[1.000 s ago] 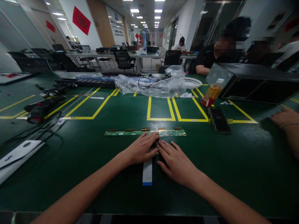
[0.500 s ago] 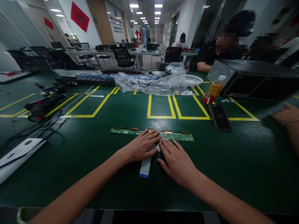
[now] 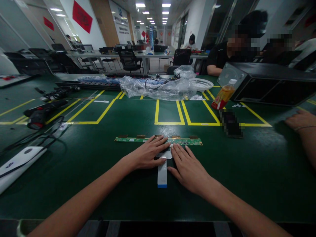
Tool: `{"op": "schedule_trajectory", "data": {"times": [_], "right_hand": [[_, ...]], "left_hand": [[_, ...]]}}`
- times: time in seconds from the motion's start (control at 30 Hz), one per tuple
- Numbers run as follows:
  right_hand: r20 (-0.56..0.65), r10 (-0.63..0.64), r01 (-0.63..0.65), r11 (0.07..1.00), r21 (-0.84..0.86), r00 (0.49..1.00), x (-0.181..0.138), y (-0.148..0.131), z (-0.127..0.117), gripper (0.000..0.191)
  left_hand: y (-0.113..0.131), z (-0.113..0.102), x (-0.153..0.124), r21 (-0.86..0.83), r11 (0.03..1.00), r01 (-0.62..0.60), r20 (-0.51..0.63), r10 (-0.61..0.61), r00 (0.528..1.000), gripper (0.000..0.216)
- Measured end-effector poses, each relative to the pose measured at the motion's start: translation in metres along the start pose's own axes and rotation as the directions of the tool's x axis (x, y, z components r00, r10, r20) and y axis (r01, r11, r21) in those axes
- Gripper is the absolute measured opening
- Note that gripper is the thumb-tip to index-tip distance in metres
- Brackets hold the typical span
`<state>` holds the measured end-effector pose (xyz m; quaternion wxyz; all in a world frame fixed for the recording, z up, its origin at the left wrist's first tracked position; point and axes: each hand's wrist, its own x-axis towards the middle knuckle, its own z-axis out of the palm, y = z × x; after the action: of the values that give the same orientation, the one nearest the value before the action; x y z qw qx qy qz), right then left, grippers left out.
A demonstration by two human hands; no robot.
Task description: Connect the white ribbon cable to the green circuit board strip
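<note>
A long narrow green circuit board point(image 3: 130, 139) with gold connectors lies flat on the dark green table point(image 3: 98, 171). A white flat ribbon cable point(image 3: 162, 172) with a blue end runs from the board's middle toward me. My left hand point(image 3: 149, 154) rests on the board and the cable's top, fingers stretched out flat. My right hand point(image 3: 188, 168) lies beside it, fingers extended, fingertips touching the board's near edge and the cable. Neither hand grips anything that I can see.
Yellow tape boxes point(image 3: 170, 113) mark the table beyond the board. Crumpled clear plastic point(image 3: 158, 89), a white fan grille point(image 3: 202, 85), an orange drink bottle point(image 3: 223, 95) and a black case point(image 3: 271, 85) lie further back. Another person's hand point(image 3: 300, 120) rests at the right. Cables and a red-black tool point(image 3: 39, 117) sit left.
The ribbon cable's free end has swung right and now points straight toward me. The hands stay on the board's middle; the view shifted slightly.
</note>
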<state>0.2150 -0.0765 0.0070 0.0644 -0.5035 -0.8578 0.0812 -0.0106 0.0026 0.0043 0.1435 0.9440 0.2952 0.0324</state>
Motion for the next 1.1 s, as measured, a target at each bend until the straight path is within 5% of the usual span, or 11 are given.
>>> {"op": "schedule_trajectory", "data": {"times": [0.27,0.47,0.6,0.67,0.77,0.87,1.0,1.1], "right_hand": [[-0.074,-0.001,0.012,0.989,0.145,0.997,0.009,0.028,-0.015,0.054],[-0.250,0.067,0.002,0.963,0.269,0.966,0.014,0.041,-0.029,0.044],[-0.230,0.065,0.008,0.953,0.303,0.971,0.013,0.038,-0.030,0.040],[-0.217,0.077,-0.007,0.952,0.306,0.973,0.012,0.039,-0.030,0.039],[-0.193,0.088,-0.025,0.952,0.306,0.977,0.012,0.041,-0.031,0.039],[-0.175,0.079,-0.022,0.952,0.306,0.981,0.011,0.042,-0.032,0.039],[-0.160,0.071,-0.019,0.952,0.305,0.985,0.011,0.040,-0.033,0.039],[-0.154,0.072,-0.023,0.953,0.302,0.985,0.011,0.039,-0.034,0.038]], "left_hand": [[0.006,0.003,0.004,0.061,0.998,0.032,-0.044,-0.029,0.999,0.061],[0.015,0.004,0.008,0.014,0.992,-0.126,-0.009,0.127,0.992,0.056],[-0.026,0.002,0.006,0.055,0.982,0.182,-0.080,-0.177,0.981,0.059],[-0.060,-0.005,-0.005,0.084,0.900,0.428,-0.153,-0.413,0.898,0.061],[-0.106,-0.021,-0.036,0.048,0.669,0.742,-0.260,-0.708,0.656,0.061],[-0.130,-0.034,-0.067,0.001,0.524,0.851,-0.312,-0.809,0.499,0.066],[-0.138,-0.036,-0.078,-0.035,0.389,0.921,-0.326,-0.875,0.358,0.072],[-0.137,-0.033,-0.070,0.017,0.357,0.934,-0.288,-0.893,0.347,0.073]]}}
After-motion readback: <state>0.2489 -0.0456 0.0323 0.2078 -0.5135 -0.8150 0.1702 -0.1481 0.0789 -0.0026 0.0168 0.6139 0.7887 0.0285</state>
